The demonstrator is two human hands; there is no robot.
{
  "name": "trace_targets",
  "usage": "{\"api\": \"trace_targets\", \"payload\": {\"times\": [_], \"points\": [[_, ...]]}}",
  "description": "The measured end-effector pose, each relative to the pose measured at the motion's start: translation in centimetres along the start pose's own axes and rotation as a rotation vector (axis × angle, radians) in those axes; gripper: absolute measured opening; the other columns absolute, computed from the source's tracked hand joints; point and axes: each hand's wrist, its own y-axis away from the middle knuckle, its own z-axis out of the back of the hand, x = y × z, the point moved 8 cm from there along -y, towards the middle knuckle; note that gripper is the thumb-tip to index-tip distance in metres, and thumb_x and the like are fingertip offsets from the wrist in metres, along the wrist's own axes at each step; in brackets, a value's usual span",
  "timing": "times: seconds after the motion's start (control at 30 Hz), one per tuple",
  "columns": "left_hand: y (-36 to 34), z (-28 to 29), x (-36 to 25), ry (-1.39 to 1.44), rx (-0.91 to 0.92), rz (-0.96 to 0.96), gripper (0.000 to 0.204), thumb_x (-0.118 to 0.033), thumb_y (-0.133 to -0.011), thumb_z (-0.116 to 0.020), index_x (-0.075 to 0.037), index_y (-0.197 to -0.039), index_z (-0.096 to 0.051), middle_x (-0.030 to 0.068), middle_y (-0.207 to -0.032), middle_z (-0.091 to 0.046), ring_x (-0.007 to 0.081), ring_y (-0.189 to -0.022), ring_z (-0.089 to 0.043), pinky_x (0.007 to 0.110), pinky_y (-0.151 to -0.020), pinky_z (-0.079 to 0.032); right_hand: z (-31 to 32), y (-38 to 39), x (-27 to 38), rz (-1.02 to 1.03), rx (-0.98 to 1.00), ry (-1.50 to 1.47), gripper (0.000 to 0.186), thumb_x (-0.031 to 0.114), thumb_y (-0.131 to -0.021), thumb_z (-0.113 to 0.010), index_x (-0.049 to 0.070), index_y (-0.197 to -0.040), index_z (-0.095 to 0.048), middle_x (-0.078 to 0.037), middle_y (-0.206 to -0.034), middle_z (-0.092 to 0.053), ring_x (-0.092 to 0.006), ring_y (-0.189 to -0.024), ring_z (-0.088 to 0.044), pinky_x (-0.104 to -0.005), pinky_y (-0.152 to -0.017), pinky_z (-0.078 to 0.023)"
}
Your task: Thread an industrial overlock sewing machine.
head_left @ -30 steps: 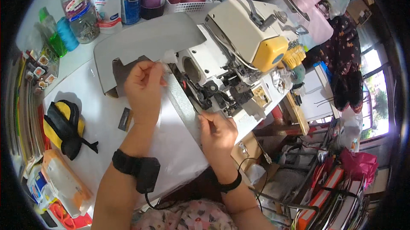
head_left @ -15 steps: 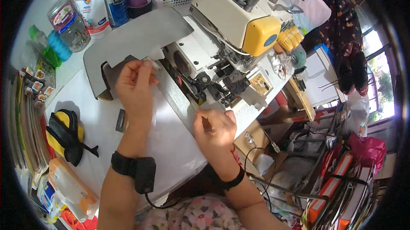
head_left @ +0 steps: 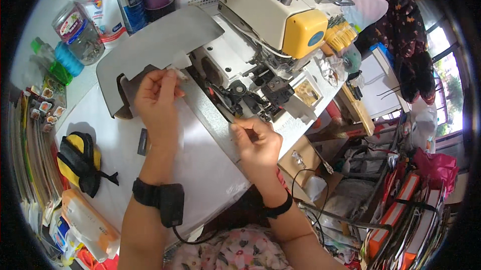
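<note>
- As the right hand (head_left: 261, 145) edges nearer the black metal mechanism (head_left: 274, 87) than half a second ago, its thumb and fingertips pinch narrowly; whether they hold anything cannot be told.
- Beside the open, curved grey cover panel (head_left: 150, 39), the left hand (head_left: 158, 97) stays nearly in place, thumb and forefinger together, any thread between them too fine to see.
- On the speckled pale tabletop (head_left: 213, 124) stands the cream-and-yellow sewing machine (head_left: 260, 7), its exposed front apparently the focus of close fingertip work.
</note>
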Motion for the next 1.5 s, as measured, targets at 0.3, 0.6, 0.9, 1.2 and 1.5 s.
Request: {"api": "trace_targets", "payload": {"times": [0.3, 0.6, 0.9, 1.2, 1.5], "points": [[-0.1, 0.1, 0.0, 0.007, 0.009, -0.019, 0.011, -0.012, -0.091, -0.066, -0.002, -0.095, -0.064, 0.0035, -0.081, -0.066, 0.0071, -0.066, -0.058, 0.023, -0.062, -0.05, -0.2, 0.6, -1.8, -0.206, -0.009, -0.296, 0.003, 0.002, -0.084, -0.071, 0.0, -0.087, -0.071, -0.006, -0.07, -0.067, -0.0117, -0.057, -0.058, -0.0256, -0.059, -0.046], [-0.2, 0.2, 0.2, -0.001, -0.001, -0.018, 0.01, -0.012, -0.092, -0.066, -0.002, -0.094, -0.064, 0.0031, -0.081, -0.066, 0.0071, -0.066, -0.058, 0.022, -0.062, -0.05, 1.5, 0.0, 1.8, 0.086, 0.022, 0.146, 0.008, 0.002, -0.081, -0.069, 0.003, -0.088, -0.068, -0.012, -0.084, -0.07, -0.0292, -0.076, -0.065, -0.0356, -0.073, -0.048], [-0.2, 0.2, 0.3, -0.003, 0.013, -0.01, 0.01, -0.013, -0.093, -0.066, -0.004, -0.095, -0.063, 0.0025, -0.082, -0.066, 0.0068, -0.066, -0.059, 0.022, -0.062, -0.05, -0.4, 0.4, 3.3, 0.321, 0.005, 0.372, 0.012, -0.002, -0.074, -0.069, 0.002, -0.084, -0.066, -0.014, -0.076, -0.067, -0.0331, -0.066, -0.061, -0.038, -0.066, -0.049], [-0.4, 0.1, 0.5, -0.042, -0.026, -0.015, 0.011, -0.014, -0.092, -0.065, -0.003, -0.093, -0.065, 0.0025, -0.08, -0.064, 0.0099, -0.069, -0.057, 0.024, -0.063, -0.046, 1.1, 0.0, 3.4, 0.23, -0.102, 0.197, 0.017, -0.004, -0.074, -0.068, 0.002, -0.09, -0.067, -0.014, -0.08, -0.066, -0.0319, -0.064, -0.064, -0.0362, -0.06, -0.051], [-0.1, 0.0, -0.1, -0.028, -0.031, 0.0, 0.009, -0.013, -0.091, -0.065, -0.004, -0.093, -0.065, 0.0015, -0.081, -0.064, 0.0093, -0.068, -0.055, 0.023, -0.062, -0.044, 2.1, -0.3, 5.7, 0.281, 0.024, 0.413, 0.036, -0.005, -0.067, -0.062, -0.001, -0.103, -0.065, -0.017, -0.09, -0.059, -0.0352, -0.074, -0.062, -0.0423, -0.07, -0.052]]}}
